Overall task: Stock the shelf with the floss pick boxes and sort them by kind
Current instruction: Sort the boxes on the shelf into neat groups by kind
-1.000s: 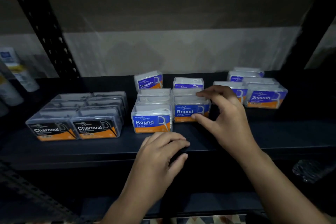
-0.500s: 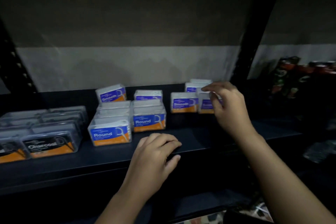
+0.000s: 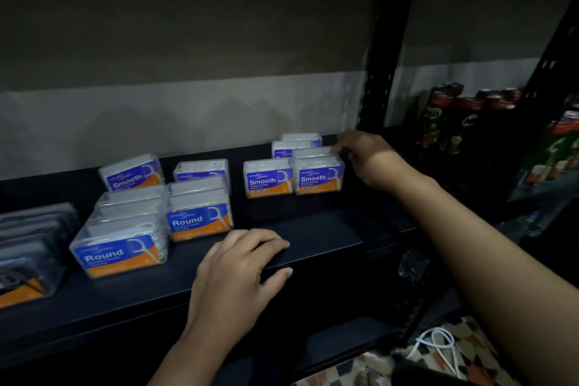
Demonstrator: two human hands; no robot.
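Note:
Clear floss pick boxes stand on a black shelf (image 3: 319, 229). Two rows of Round boxes (image 3: 119, 252) sit left of centre, with a tilted Smooth box (image 3: 133, 172) and another box (image 3: 200, 169) behind them. A Smooth group (image 3: 269, 178) stands at the right. My right hand (image 3: 372, 158) reaches to the right side of that group, fingertips touching the upper right edge of the front right Smooth box (image 3: 319, 177); no grip is visible. My left hand (image 3: 238, 273) rests flat over the shelf's front edge, holding nothing. Dark Charcoal boxes (image 3: 28, 254) lie at the far left.
A black perforated upright (image 3: 379, 72) bounds the shelf on the right. Beyond it stand dark drink packs (image 3: 451, 119). A white cable (image 3: 438, 341) lies on patterned floor at the lower right. A pale wall backs the shelf.
My right hand has moved from the front Round box to the right side of the Smooth group. The view has swung right. My left hand stays on the shelf edge.

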